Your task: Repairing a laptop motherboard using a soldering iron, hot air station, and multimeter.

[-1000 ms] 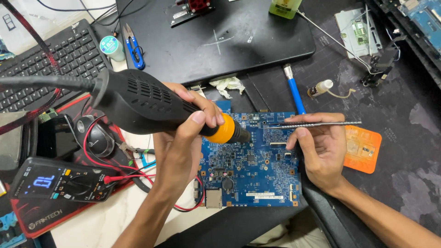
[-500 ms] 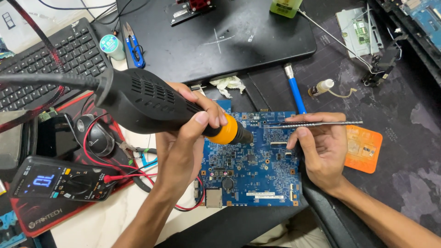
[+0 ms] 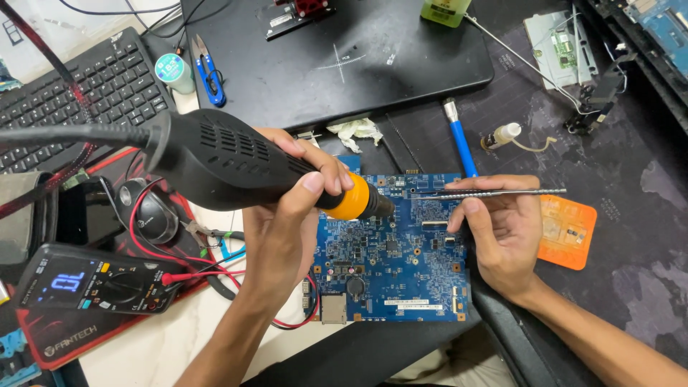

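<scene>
My left hand (image 3: 287,215) grips a black hot-air gun (image 3: 229,165) with an orange collar; its nozzle points down at the upper middle of a blue circuit board (image 3: 390,265) lying on the bench. My right hand (image 3: 502,229) rests on the board's right edge and holds thin metal tweezers (image 3: 494,192), which lie level and point left over the board's top. The nozzle tip and the tweezer tips sit close together.
A multimeter (image 3: 93,283) with red and black leads lies at the left, by a computer mouse (image 3: 147,211). A black keyboard (image 3: 72,93), blue snips (image 3: 208,72), a closed black laptop (image 3: 337,57), a blue-handled tool (image 3: 459,140), a small glue bottle (image 3: 502,135) and an orange pad (image 3: 570,231) surround the board.
The hot-air gun has shifted very slightly; both hands stay in nearly the same place over the board.
</scene>
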